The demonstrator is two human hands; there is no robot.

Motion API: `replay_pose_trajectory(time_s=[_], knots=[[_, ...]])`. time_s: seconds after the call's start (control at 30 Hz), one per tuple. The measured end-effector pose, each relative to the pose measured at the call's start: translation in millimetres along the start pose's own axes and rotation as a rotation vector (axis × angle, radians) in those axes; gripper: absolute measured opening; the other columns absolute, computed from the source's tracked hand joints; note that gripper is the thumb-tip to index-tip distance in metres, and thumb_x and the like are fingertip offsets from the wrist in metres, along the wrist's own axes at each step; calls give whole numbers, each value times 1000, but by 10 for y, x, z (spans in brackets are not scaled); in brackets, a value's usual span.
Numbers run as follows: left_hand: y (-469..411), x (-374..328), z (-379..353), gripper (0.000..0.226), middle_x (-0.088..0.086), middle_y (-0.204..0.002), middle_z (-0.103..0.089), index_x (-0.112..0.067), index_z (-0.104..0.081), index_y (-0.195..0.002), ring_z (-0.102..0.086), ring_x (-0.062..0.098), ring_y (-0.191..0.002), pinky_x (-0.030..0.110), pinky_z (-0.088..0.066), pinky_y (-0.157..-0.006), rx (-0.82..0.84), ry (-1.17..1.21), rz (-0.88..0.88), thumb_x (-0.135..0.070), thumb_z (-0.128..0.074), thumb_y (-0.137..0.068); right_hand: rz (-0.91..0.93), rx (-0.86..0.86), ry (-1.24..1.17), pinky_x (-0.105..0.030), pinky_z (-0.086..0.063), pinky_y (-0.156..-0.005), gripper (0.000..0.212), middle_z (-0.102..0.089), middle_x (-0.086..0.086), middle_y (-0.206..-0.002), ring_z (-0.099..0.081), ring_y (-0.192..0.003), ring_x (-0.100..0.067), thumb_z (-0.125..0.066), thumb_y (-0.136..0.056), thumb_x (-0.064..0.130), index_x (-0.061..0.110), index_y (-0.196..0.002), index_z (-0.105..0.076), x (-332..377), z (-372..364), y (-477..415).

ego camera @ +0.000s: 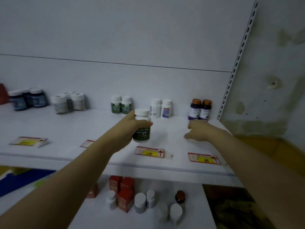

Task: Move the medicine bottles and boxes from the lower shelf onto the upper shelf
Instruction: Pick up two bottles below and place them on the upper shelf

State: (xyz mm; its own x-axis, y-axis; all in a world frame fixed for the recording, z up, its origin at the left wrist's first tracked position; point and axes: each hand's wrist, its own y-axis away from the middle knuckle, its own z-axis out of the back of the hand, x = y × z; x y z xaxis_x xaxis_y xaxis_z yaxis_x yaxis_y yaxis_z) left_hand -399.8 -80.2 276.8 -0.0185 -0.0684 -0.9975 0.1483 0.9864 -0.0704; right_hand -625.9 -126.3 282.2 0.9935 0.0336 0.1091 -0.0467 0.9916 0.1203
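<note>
While the green-labelled bottle (pixel 142 125) was held above the upper shelf (pixel 69 128), the left hand (pixel 132 125) was seen wrapped round its upper body just under the white cap, the fingers (pixel 146 123) clamped on it. The bottle was carried upright, clear of the shelf surface and in front of a matching green pair (pixel 121 104) at the back panel. The right hand (pixel 197 129) was extended beside it with its fingers loosely apart and nothing held, just short of two purple bottles with copper caps (pixel 200 109).

It was judged that placement would be done best by a level advance towards the matching pair, the base being lowered flat beside them and the grip released only once the base was seated. A slow approach was advised, since tall narrow bottles standing close together could be toppled by a nudge.

The bottle appeared to be smooth rigid plastic, cylindrical, with a glossy label and a wide ribbed-looking cap, though blur made the ribbing uncertain. The shelf was a flat, matt white panel carrying red and yellow price tags (pixel 149 152). On the lower shelf (pixel 194 195), red boxes (pixel 124 198), several white-capped bottles (pixel 140 202) and one brown bottle (pixel 180 196) were left to be moved
</note>
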Motion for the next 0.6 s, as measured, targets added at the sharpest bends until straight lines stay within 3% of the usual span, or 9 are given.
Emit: replay_pose_trajectory(time_s=[0.13, 0.3, 0.47, 0.6], knots=[[499, -76, 559, 33, 9, -93, -57, -13, -51, -99, -58, 22, -90, 37, -49, -87, 55, -172, -49, 4, -69, -76, 36, 10, -2, -30, -43, -95, 53, -50, -13, -136, -50, -121, -26, -57, -91, 33, 6, -135, -45, 650, -43, 333], [821, -150, 1099, 69, 13, -103, -58, -10, -48, -118, -60, 31, -100, 47, -51, -92, -73, -196, -25, -10, -76, -56, 103, -17, -7, -31, -43, -95, 50, -52, -13, -133, -52, -119, -26, -58, -91, 32, 6, -133, -48, 1334, -77, 515], [724, -95, 1484, 50, 15, -102, -59, -4, -50, -118, -59, 30, -100, 44, -48, -93, -170, -153, -43, 5, -71, -73, 130, -21, 18, -35, -46, -99, 51, -51, -14, -135, -52, -119, -27, -56, -92, 32, 6, -134, -45, 1725, -54, 406], [429, -5, 1636, 45, 11, -102, -64, -10, -56, -111, -61, 26, -98, 35, -49, -84, -204, -177, -54, 2, -75, -71, 119, -43, 24, -33, -45, -97, 51, -50, -13, -135, -51, -120, -27, -56, -92, 32, 6, -135, -45, 1852, -51, 138]])
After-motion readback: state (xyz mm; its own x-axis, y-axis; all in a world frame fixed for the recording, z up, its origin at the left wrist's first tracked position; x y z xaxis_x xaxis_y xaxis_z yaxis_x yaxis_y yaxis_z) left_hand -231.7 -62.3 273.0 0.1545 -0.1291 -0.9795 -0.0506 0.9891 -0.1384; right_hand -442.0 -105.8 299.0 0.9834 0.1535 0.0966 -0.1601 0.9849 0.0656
